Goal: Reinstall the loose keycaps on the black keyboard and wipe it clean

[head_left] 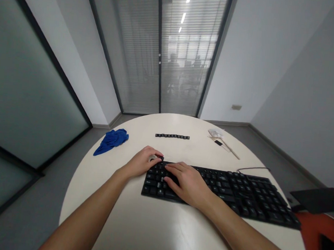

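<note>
A black keyboard (222, 188) lies on the round table, with some pale gaps showing among the keys at its left end. At its upper left corner, my left hand (141, 162) pinches a small black keycap (161, 158) between thumb and forefinger. My right hand (188, 183) lies over the left part of the keyboard, its fingers stretched out and thumb apart, touching the keys. The keys under that palm are hidden. Beyond both hands, a row of loose black keycaps (172, 136) stands in a line on the table.
A crumpled blue cloth (112, 140) is at the table's left edge. To the far right are a thin wooden stick (230, 149), a clear plastic bag (216, 133) and a small black piece (218, 143). The keyboard's cable (253, 168) curves behind it. An orange seat (315, 238) is beside the table.
</note>
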Action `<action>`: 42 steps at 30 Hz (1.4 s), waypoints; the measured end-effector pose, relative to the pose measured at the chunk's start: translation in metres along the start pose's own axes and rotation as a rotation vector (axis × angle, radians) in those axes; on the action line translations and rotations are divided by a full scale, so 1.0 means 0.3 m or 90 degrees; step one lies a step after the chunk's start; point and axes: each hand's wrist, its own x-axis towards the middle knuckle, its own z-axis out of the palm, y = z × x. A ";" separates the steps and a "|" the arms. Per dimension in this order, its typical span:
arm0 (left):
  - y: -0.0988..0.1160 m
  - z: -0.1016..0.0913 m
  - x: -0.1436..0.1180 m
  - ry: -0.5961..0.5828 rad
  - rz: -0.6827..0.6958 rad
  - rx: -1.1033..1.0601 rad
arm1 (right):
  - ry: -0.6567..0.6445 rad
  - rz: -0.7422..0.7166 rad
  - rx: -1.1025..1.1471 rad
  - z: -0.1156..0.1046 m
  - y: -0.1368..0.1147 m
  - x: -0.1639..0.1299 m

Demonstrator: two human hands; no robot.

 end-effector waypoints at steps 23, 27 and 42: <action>0.090 -0.018 -0.003 -0.089 0.077 0.281 | 0.015 0.002 -0.006 0.015 0.006 0.014; 0.111 -0.012 -0.002 -0.098 0.054 0.294 | 0.008 0.002 -0.011 0.019 0.009 0.015; 0.061 -0.042 -0.013 -0.162 -0.020 0.173 | -0.036 -0.006 -0.031 0.004 0.002 0.025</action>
